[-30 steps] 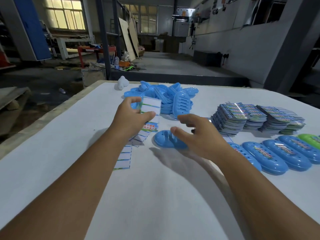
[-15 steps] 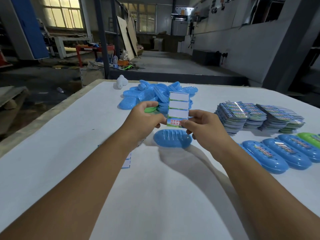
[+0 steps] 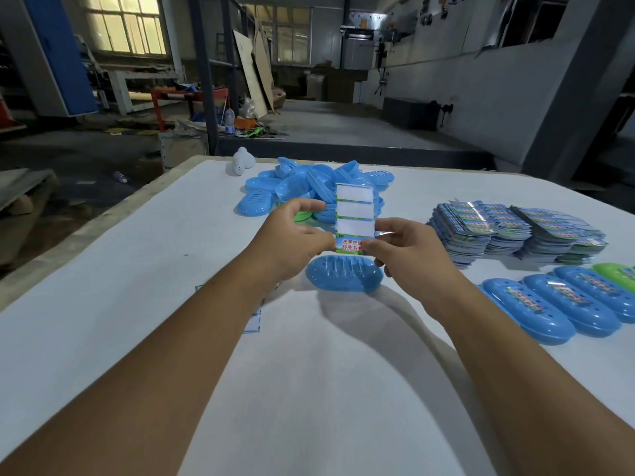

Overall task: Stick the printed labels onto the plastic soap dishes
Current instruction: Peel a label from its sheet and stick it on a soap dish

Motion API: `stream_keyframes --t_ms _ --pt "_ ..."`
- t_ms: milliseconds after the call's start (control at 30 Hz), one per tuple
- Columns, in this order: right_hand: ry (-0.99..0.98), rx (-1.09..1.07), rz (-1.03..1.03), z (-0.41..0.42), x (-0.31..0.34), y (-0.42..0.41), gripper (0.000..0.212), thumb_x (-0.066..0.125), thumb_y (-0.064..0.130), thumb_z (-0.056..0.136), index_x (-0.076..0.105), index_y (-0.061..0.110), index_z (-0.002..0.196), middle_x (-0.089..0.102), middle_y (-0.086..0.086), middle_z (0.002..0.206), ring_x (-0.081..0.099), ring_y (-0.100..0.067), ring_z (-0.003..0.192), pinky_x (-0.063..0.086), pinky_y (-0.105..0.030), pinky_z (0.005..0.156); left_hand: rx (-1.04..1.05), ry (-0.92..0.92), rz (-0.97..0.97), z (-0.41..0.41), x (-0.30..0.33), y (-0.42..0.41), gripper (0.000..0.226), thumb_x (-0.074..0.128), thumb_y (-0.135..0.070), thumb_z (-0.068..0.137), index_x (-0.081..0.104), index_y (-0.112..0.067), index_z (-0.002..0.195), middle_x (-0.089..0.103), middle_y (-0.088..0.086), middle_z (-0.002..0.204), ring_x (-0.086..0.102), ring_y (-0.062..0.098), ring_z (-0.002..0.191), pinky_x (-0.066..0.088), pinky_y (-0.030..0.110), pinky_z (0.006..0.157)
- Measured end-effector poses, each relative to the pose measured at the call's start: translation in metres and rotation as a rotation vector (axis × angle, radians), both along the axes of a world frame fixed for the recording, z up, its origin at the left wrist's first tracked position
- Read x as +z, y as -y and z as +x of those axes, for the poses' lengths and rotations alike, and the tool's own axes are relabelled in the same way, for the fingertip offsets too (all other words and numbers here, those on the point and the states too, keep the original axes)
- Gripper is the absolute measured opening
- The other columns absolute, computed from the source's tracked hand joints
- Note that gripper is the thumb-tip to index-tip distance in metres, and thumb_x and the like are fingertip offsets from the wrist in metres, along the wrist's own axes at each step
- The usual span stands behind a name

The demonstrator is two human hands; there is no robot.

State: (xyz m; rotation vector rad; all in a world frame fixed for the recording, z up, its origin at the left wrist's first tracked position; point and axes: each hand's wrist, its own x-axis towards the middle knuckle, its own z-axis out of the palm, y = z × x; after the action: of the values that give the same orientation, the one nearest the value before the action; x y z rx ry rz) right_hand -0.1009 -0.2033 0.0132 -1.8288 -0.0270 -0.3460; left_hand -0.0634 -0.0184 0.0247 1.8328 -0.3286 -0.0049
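While your left hand (image 3: 295,235) pinches the label strip (image 3: 354,218) by its left edge and stands it upright, your right hand (image 3: 402,249) pinches the right end of the 1 printed label (image 3: 350,246) left at the bottom, its glossy corner already curling off the backing. Holding the strip taut between both hands is likely what lets that thin film peel cleanly instead of creasing. The 3 panels above the printed one are blank white backing, edged in green and blue.

Directly below the strip lies the blue soap dish (image 3: 344,277), flat on the bench (image 3: 137,321), its oval top ribbed and slotted; you seem to have set it there so the freed label only has to drop a short way. The plastic looks smooth and hard, so the sticker should take well between the ribs.

Behind the strip is a loose heap of unlabelled dishes (image 3: 299,187), mostly blue, 1 green showing. To the right of the strip, stacks of shiny label sheets (image 3: 515,231) fan out; nearer you on that side, finished dishes (image 3: 556,307) sit in a row, each with a label along its top. Left of the soap dish, spent backing strips (image 3: 252,321) lie under your left forearm.
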Motion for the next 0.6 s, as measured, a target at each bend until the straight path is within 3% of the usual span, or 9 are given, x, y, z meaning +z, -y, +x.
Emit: stream_keyframes --t_ms 100,200,333,500,600 --pt "-0.007 -0.166 -0.152 0.002 -0.004 0.003 0.028 0.079 0.03 0.085 0.065 0.03 0.109 0.072 0.011 0.093 0.067 -0.007 0.077 0.052 -0.026 0.066 -0.018 0.034 -0.005 0.0 -0.001 0.002 0.045 0.075 -0.012 0.079 0.055 -0.036 0.111 0.078 -0.007 0.081 0.073 0.006 0.083 0.053 0.025 0.076" --pt "0.031 -0.214 -0.266 0.002 -0.006 0.003 0.022 0.082 0.038 0.08 0.065 0.028 0.09 0.065 0.01 0.091 0.064 -0.011 0.073 0.048 -0.028 0.066 -0.02 0.097 0.008 -0.002 -0.003 0.005 0.043 0.073 -0.013 0.079 0.055 -0.035 0.111 0.077 -0.002 0.082 0.072 0.022 0.088 0.056 0.034 0.085" --pt "0.033 -0.086 -0.257 -0.001 -0.005 -0.004 0.025 0.078 0.039 0.083 0.072 0.019 0.069 0.063 0.01 0.057 0.052 -0.003 0.051 0.04 -0.023 0.054 -0.033 0.183 0.033 -0.005 -0.006 0.008 0.04 0.072 -0.015 0.08 0.055 -0.033 0.111 0.076 -0.009 0.078 0.069 0.008 0.075 0.055 0.027 0.078" --pt "0.04 -0.015 -0.185 -0.005 -0.003 -0.006 0.017 0.074 0.044 0.083 0.077 0.033 0.071 0.071 -0.017 0.078 0.056 -0.017 0.062 0.039 -0.032 0.055 -0.042 0.224 0.06 -0.006 -0.006 0.009 0.036 0.072 -0.016 0.082 0.055 -0.031 0.11 0.076 -0.011 0.077 0.07 0.008 0.077 0.057 0.024 0.075" --pt "0.064 -0.041 -0.265 -0.003 -0.004 -0.007 0.018 0.069 0.042 0.082 0.075 0.028 0.072 0.068 -0.017 0.073 0.054 -0.021 0.057 0.043 -0.035 0.056 -0.048 0.232 0.053 -0.007 -0.007 0.011 0.034 0.072 -0.013 0.081 0.056 -0.029 0.107 0.076 -0.01 0.075 0.069 0.007 0.073 0.052 0.012 0.066"
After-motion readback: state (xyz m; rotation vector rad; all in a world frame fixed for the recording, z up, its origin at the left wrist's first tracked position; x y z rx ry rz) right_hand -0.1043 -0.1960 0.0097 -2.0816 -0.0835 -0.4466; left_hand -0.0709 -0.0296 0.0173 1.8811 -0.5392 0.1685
